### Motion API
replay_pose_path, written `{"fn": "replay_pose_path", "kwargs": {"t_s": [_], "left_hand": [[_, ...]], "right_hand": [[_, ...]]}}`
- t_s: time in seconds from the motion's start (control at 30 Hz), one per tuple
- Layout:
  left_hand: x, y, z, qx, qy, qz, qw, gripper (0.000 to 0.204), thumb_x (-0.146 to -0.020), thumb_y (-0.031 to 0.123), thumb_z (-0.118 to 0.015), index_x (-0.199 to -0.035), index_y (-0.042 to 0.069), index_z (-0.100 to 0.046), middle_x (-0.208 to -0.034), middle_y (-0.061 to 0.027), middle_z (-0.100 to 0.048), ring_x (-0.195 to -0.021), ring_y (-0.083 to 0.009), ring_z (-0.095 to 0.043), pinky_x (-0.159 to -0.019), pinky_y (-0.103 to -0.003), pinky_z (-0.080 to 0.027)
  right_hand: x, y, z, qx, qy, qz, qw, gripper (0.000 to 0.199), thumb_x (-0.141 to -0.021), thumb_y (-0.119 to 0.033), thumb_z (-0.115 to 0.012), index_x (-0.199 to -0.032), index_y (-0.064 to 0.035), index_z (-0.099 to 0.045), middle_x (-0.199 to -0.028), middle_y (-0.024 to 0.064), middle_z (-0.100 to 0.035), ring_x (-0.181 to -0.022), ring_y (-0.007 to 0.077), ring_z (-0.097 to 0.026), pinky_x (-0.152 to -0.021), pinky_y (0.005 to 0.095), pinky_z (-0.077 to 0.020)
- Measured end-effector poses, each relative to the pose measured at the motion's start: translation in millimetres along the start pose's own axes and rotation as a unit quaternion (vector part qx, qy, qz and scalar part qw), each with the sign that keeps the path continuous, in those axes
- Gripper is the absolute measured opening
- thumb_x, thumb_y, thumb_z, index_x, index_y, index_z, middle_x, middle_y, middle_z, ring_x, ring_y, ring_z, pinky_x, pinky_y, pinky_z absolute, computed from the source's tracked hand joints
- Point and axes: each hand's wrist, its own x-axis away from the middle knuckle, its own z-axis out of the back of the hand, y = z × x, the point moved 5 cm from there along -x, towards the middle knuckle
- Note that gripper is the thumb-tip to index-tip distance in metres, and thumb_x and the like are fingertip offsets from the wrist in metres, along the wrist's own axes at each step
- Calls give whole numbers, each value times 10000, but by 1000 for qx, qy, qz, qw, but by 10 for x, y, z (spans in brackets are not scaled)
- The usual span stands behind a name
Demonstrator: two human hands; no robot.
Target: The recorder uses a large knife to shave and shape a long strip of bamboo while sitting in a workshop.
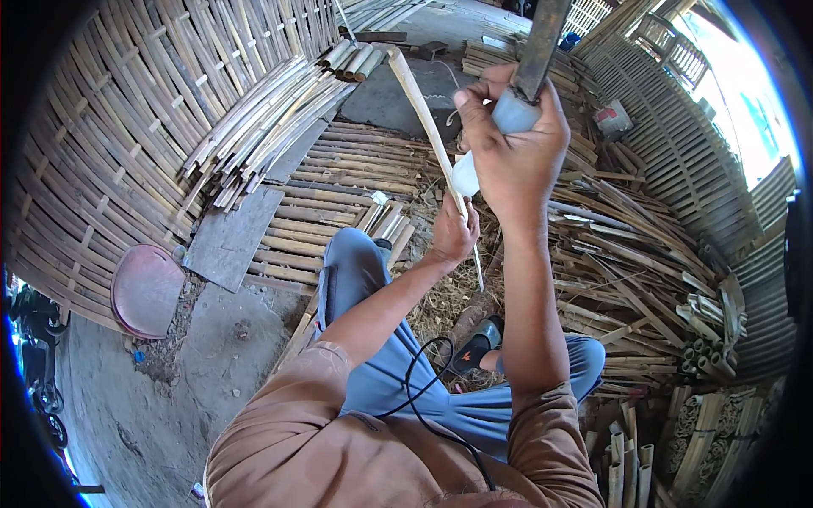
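Note:
My right hand (pixel 514 140) is raised high and shut on the pale handle of a long dark blade (pixel 539 42) that points up out of the top edge. My left hand (pixel 455 234) is lower, gripping a long thin bamboo strip (pixel 422 106) that stands tilted, its upper end leaning up and to the left. The strip's lower end reaches down toward a wooden block (pixel 472 311) between my knees. I am seated, in blue trousers and a brown shirt, with a black cable running down my chest.
Bundles of split bamboo slats (pixel 262 127) lie at upper left on a woven bamboo wall. More slats and short bamboo tubes (pixel 644 279) pile at right. A flat grey board (pixel 230 237) and a round pink lid (pixel 146 289) lie on the concrete at left.

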Motion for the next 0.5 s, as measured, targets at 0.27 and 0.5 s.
{"fn": "replay_pose_path", "kwargs": {"t_s": [0.27,0.5], "left_hand": [[55,19,-36,19,-28,-6,999,313,-936,23,-590,-1202,-55,-444,-986,-211,-581,-806,-381,-629,-664,-443,-543],[69,67,-54,-24,-4,-44,999,297,-957,10,-567,-1216,-54,-435,-1020,-176,-568,-822,-297,-627,-677,-380,-548]], "right_hand": [[72,148,-241,14,-35,-16,999,318,-832,59,-778,-1080,-59,-616,-889,79,-742,-894,156,-763,-728,283,-613],[-46,31,-220,58,-44,55,996,199,-861,-12,-756,-1021,-54,-645,-866,61,-729,-754,128,-720,-655,288,-575]]}}
